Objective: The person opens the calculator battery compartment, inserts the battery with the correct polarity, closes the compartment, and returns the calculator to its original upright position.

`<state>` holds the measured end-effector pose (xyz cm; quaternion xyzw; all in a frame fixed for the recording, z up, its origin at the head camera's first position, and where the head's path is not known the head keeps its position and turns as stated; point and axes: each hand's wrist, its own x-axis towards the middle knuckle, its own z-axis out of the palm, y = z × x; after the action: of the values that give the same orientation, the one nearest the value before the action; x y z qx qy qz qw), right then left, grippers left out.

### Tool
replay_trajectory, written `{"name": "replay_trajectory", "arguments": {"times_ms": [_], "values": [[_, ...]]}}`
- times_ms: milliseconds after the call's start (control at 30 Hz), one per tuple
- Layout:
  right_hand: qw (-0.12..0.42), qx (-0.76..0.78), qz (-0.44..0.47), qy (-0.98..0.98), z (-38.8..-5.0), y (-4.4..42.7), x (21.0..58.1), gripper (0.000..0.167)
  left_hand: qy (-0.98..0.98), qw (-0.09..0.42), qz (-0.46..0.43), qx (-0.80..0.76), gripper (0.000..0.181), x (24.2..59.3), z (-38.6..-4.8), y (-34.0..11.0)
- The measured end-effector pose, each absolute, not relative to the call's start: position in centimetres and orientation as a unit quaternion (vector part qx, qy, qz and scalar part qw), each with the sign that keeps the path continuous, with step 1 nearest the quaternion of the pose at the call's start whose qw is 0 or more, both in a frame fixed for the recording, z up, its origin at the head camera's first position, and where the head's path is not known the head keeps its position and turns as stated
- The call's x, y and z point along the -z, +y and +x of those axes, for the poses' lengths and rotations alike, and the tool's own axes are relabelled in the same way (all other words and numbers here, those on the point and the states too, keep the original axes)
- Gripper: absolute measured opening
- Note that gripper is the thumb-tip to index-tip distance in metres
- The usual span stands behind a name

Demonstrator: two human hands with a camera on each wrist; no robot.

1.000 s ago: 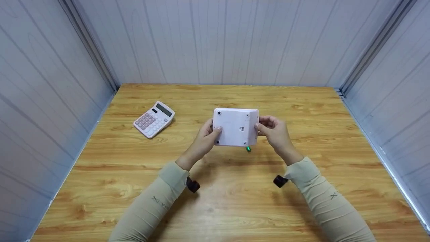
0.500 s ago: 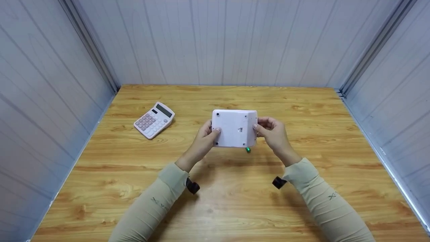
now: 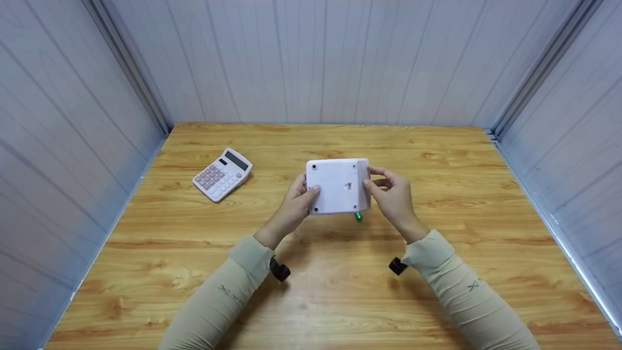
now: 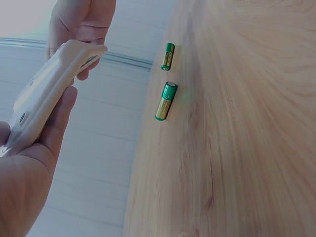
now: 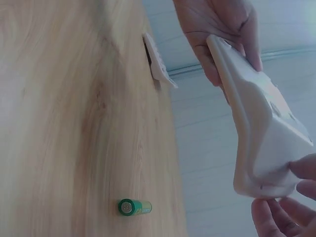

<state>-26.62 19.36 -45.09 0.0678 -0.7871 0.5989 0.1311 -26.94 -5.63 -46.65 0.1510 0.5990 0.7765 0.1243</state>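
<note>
A pale calculator is held up over the table, its back with small round feet facing me and its keys turned away. My left hand grips one end, thumb on the back and fingers behind. At the opposite, wedge-shaped end, my right hand pinches the edge; in the right wrist view its thumb touches the sloped back and its fingertips meet the rim. Below, a green and gold battery lies on the table with a second battery beyond it. The head view shows just one green battery end.
Another calculator, pale with pink and white keys, lies face up at the back left of the wooden table. Pale panel walls enclose the back and both sides.
The right hand has shifted slightly left along with its end of the calculator, which has turned a little. My left hand keeps its grip nearly in place.
</note>
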Motion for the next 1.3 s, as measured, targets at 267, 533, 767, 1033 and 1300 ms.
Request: {"name": "replay_trajectory", "arguments": {"times_ms": [267, 533, 767, 1033, 1300], "values": [[0.149, -0.556, 0.102, -0.811, -25.9, 17.5, 44.7, 0.054, 0.628, 0.109, 0.161, -0.754, 0.049, 46.7, -26.9, -5.4], [0.135, -0.534, 0.077, -0.831, -26.0, 16.7, 44.3, 0.062, 0.658, 0.079, 0.190, -0.724, 0.051, 46.9, -27.0, -5.6], [0.129, -0.537, 0.055, -0.832, -26.1, 16.2, 44.2, 0.061, 0.668, 0.074, 0.192, -0.715, 0.053, 46.9, -26.9, -5.6], [0.131, -0.542, 0.055, -0.828, -26.2, 16.2, 44.3, 0.060, 0.671, 0.071, 0.191, -0.713, 0.050, 46.9, -26.8, -5.6], [0.136, -0.582, 0.097, -0.796, -26.4, 16.5, 44.5, 0.057, 0.655, 0.078, 0.162, -0.734, 0.049, 46.8, -27.0, -5.9]]}}
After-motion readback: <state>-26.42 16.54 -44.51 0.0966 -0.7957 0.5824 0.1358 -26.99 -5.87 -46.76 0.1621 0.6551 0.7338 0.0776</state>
